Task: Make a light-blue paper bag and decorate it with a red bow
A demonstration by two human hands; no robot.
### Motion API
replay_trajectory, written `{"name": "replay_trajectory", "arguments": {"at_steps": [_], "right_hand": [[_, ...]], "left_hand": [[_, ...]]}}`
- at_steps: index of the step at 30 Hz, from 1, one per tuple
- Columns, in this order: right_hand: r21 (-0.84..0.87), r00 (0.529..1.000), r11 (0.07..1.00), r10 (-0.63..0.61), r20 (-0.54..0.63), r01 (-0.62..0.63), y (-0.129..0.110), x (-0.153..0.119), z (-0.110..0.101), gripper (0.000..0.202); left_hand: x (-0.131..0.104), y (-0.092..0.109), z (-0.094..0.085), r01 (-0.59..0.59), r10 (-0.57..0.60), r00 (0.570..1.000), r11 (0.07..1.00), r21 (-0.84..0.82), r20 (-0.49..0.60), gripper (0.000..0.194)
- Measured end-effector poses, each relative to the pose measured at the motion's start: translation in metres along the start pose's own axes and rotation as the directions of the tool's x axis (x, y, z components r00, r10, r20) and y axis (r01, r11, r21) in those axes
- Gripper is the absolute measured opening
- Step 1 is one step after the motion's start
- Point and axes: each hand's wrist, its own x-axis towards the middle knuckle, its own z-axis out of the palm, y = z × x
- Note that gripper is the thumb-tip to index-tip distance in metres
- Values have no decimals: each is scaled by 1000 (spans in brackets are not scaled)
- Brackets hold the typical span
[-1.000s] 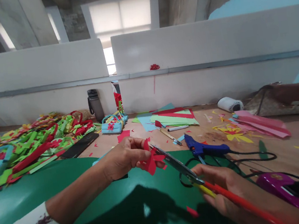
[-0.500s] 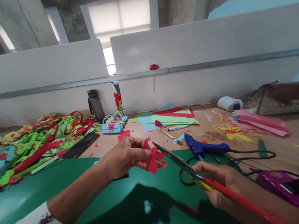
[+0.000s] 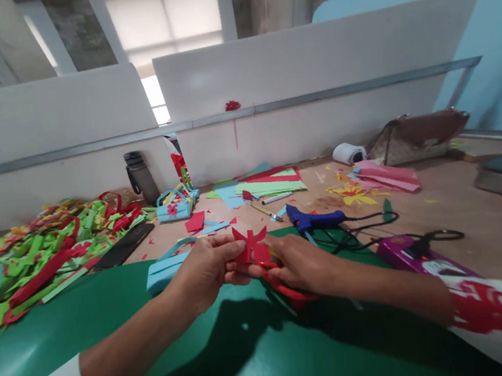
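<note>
My left hand (image 3: 215, 263) pinches a small red cutout (image 3: 253, 243) with pointed, petal-like arms, by its left side. The fingers of my right hand (image 3: 304, 261) reach the right side of the same cutout. Tucked in my right hand is a pair of scissors (image 3: 295, 295) with red handles; its blades are mostly hidden under the hand and point down. Both hands meet above a green, shiny surface (image 3: 255, 363). Beside my left wrist lies a light-blue small bag (image 3: 166, 274). A blue glue gun (image 3: 317, 219) rests just beyond my right hand.
Left, a heap of green and red strips (image 3: 63, 256) lies near a black phone (image 3: 124, 246) and a dark bottle (image 3: 141, 179). Coloured sheets (image 3: 273, 183) and a brush (image 3: 266, 211) lie behind my hands. A purple power strip (image 3: 401, 253) with cables sits right.
My right hand has come left to the cutout, and the scissors have swung from pointing at it to lying tucked in the palm. The cutout is now turned upright. The view has shifted right.
</note>
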Motion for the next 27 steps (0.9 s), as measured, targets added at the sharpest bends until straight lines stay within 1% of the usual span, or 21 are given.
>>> {"name": "replay_trajectory", "arguments": {"at_steps": [2,3,5,7,10,11,13,15,19,21,23,24,27], "right_hand": [[-6,1000,1000,-6,21,6,-6,7,7,6],[5,1000,1000,-16,26,16,-9,11,9,5],[52,999,998,-37,13,36,-12,19,11,5],[122,999,992,-36,-24,38,-12,26,9,7],[280,998,960,27,-61,-9,-5,27,3,8],[348,997,937,57,-47,-37,-2,24,2,12],[482,993,869,117,17,-111,4,14,2,24],[585,986,794,148,79,-166,8,2,5,22],[700,977,682,140,161,-213,8,-15,10,36],[725,976,654,127,177,-216,9,-17,9,35],[721,976,659,129,175,-216,11,-16,7,29],[708,978,675,128,165,-208,12,-16,6,27],[634,986,757,88,138,-156,17,-16,7,24]], "left_hand": [[-5,-6,2,30,-29,999,999,21,-22,9],[-7,-9,3,51,-50,998,998,24,-34,7],[-12,-13,4,91,-90,994,996,9,-63,9],[-16,-18,6,116,-117,989,993,-15,-92,11],[-20,-23,8,138,-143,983,989,-46,-118,9],[-20,-25,8,144,-149,982,988,-54,-118,9],[-19,-29,8,153,-160,981,986,-68,-113,9],[-17,-34,8,160,-168,979,984,-77,-113,9],[-14,-43,11,186,-192,976,980,-69,-97,8],[-12,-45,13,194,-198,976,980,-50,-88,11],[-11,-44,12,174,-177,978,984,-39,-109,11],[-10,-44,11,157,-161,978,987,-39,-134,10],[-5,-41,5,131,-141,966,990,-58,-215,8]]}}
